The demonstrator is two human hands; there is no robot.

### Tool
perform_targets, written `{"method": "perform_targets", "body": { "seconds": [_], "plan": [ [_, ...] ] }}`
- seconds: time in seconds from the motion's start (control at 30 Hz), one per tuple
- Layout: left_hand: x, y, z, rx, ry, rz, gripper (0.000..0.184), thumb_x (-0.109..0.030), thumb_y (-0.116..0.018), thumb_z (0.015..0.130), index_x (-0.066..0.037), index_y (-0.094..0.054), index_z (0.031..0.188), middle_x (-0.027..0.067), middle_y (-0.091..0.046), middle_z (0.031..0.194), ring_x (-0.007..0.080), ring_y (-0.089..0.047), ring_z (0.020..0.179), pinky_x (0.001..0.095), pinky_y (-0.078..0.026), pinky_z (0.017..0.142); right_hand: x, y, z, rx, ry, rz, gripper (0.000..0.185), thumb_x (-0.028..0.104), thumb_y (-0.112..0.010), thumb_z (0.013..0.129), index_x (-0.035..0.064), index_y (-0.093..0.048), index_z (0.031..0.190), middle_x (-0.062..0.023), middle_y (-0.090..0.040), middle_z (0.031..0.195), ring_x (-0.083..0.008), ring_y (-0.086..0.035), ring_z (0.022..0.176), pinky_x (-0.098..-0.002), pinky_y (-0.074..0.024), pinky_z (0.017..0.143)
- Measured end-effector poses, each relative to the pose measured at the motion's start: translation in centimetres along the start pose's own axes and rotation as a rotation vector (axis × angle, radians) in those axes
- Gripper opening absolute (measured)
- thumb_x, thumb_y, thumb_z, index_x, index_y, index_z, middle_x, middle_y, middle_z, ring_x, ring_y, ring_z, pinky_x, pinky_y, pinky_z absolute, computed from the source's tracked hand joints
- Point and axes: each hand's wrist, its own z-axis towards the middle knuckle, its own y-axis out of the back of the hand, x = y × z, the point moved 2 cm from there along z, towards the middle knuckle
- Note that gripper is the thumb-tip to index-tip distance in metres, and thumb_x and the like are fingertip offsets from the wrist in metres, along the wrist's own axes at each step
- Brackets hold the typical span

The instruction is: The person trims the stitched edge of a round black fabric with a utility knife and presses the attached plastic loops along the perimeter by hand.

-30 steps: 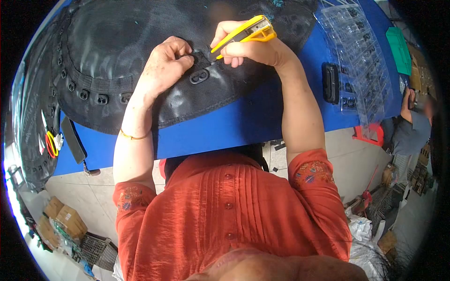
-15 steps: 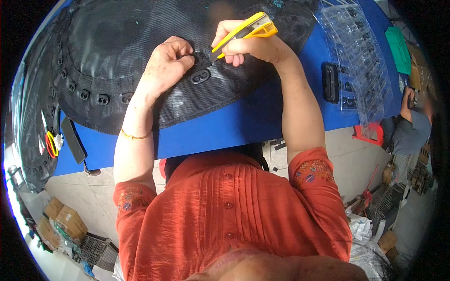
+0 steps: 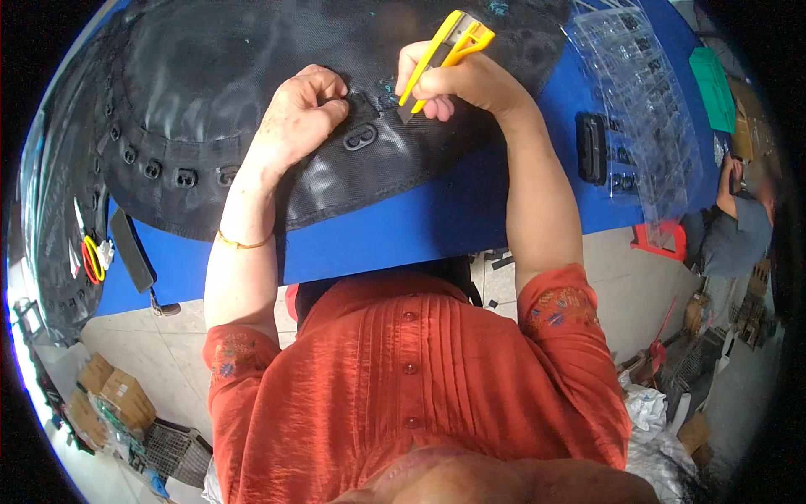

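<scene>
My right hand [image 3: 453, 86] grips a yellow utility knife [image 3: 442, 57], its blade pointing down at the black mesh fabric [image 3: 210, 63]. Whether the blade tip touches the fabric I cannot tell. Just left of it, my left hand [image 3: 306, 116] rests on the fabric with fingers curled and pinched near a webbing strip; what they hold, if anything, is hidden. A black oval fitting with two holes [image 3: 361, 137] sits on the fabric between and below my hands. Several similar fittings [image 3: 185, 178] run along the webbing to the left.
Yellow-and-red-handled scissors [image 3: 92, 256] and a black strap-like piece [image 3: 132, 252] lie at the left. On the blue table [image 3: 537, 206] to the right are a black case [image 3: 592, 148], clear plastic trays [image 3: 642, 101] and a green box [image 3: 712, 88]. Another person [image 3: 739, 227] is at far right.
My right hand and the knife have shifted slightly right, and the knife is tilted more upright. Teal marks now show on the fabric beside the blade. My left hand has stayed put.
</scene>
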Motion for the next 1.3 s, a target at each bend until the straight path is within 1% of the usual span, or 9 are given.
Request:
{"method": "perform_targets", "body": {
  "seconds": [0.1,0.17,0.2,0.3,0.67,0.77,0.93,1.0,1.3],
  "plan": [
    [-0.8,-0.2,-0.1,0.003,-0.034,0.063,0.012,-0.005,-0.07,0.083,0.002,-0.061,0.083,0.0085,-0.063,0.092,0.0177,-0.059,0.08,0.0308,-0.048,0.075,-0.3,0.1,0.1,-0.022,-0.025,-0.008,0.025,0.023,-0.062,0.082,0.0024,-0.07,0.094,-0.0066,-0.066,0.067,-0.0095,-0.061,0.052,-0.022,-0.0496,0.049],
    [-2.2,0.0,-0.7,-0.013,0.213,0.083,0.016,-0.009,-0.071,0.087,-0.002,-0.057,0.084,0.0069,-0.06,0.096,0.0141,-0.055,0.089,0.0279,-0.045,0.08,-0.4,-0.1,0.1,-0.03,-0.03,-0.012,0.022,0.02,-0.062,0.082,0.0024,-0.069,0.093,-0.0069,-0.067,0.068,-0.0095,-0.061,0.052,-0.0221,-0.0497,0.049],
    [-2.4,-0.1,-0.6,-0.094,0.089,0.11,0.028,-0.022,-0.08,0.083,-0.001,-0.062,0.088,0.0074,-0.06,0.094,0.0162,-0.056,0.078,0.0316,-0.049,0.073,-0.2,-0.3,0.2,-0.041,-0.028,-0.044,0.021,0.019,-0.062,0.082,0.0026,-0.069,0.093,-0.0068,-0.067,0.068,-0.0096,-0.061,0.052,-0.0222,-0.0498,0.049],
    [-3.2,-0.6,-1.0,-0.147,0.101,0.194,0.032,-0.023,-0.081,0.086,-0.001,-0.058,0.087,0.0049,-0.058,0.096,0.0142,-0.054,0.088,0.0277,-0.046,0.081,0.2,-0.4,0.1,-0.052,-0.03,-0.077,0.02,0.019,-0.062,0.083,0.0032,-0.069,0.094,-0.0065,-0.067,0.068,-0.0096,-0.062,0.053,-0.0222,-0.0502,0.05],
    [-1.8,-0.7,-0.6,-0.023,0.031,0.17,0.029,-0.01,-0.077,0.082,0.0,-0.051,0.075,0.0085,-0.054,0.091,0.0208,-0.056,0.082,0.0333,-0.047,0.079,0.3,-0.7,0.2,-0.071,-0.011,-0.165,0.018,0.023,-0.066,0.093,0.005,-0.067,0.094,-0.0054,-0.068,0.071,-0.0091,-0.064,0.057,-0.0219,-0.0516,0.052],
    [-1.8,-0.5,-0.4,-0.003,0.056,0.155,0.03,-0.009,-0.075,0.082,-0.001,-0.047,0.074,0.0078,-0.054,0.09,0.0206,-0.056,0.082,0.033,-0.046,0.078,-0.2,-0.8,0.8,-0.177,0.079,-0.046,0.017,0.023,-0.066,0.097,0.0061,-0.066,0.099,-0.0048,-0.071,0.083,-0.0079,-0.067,0.068,-0.0211,-0.0533,0.06],
    [-1.5,-0.3,-0.4,0.01,0.089,0.142,0.031,-0.01,-0.074,0.081,-0.001,-0.045,0.073,0.0082,-0.056,0.092,0.0209,-0.057,0.083,0.0331,-0.047,0.078,-0.1,-1.6,0.9,-0.27,0.155,-0.115,0.016,0.022,-0.064,0.096,0.0074,-0.066,0.102,-0.0046,-0.071,0.085,-0.0077,-0.067,0.07,-0.0208,-0.0534,0.061],
    [-1.6,-0.2,-0.4,0.012,0.103,0.141,0.031,-0.01,-0.075,0.08,-0.001,-0.046,0.072,0.0092,-0.06,0.096,0.022,-0.06,0.085,0.0337,-0.047,0.079,0.3,-2.0,0.9,-0.31,0.203,-0.047,0.016,0.021,-0.072,0.09,0.0073,-0.066,0.095,-0.0031,-0.069,0.077,-0.01,-0.066,0.065,-0.025,-0.0543,0.058],
    [-1.1,-0.3,-0.4,-0.001,0.069,0.12,0.03,-0.01,-0.076,0.08,0.0,-0.049,0.072,0.0102,-0.062,0.099,0.0235,-0.062,0.088,0.0342,-0.048,0.08,-0.7,-2.3,1.2,-0.288,0.363,-0.297,0.014,0.017,-0.07,0.095,0.0098,-0.066,0.106,-0.0013,-0.068,0.087,-0.0068,-0.066,0.072,-0.0208,-0.0543,0.063]
  ]
}}
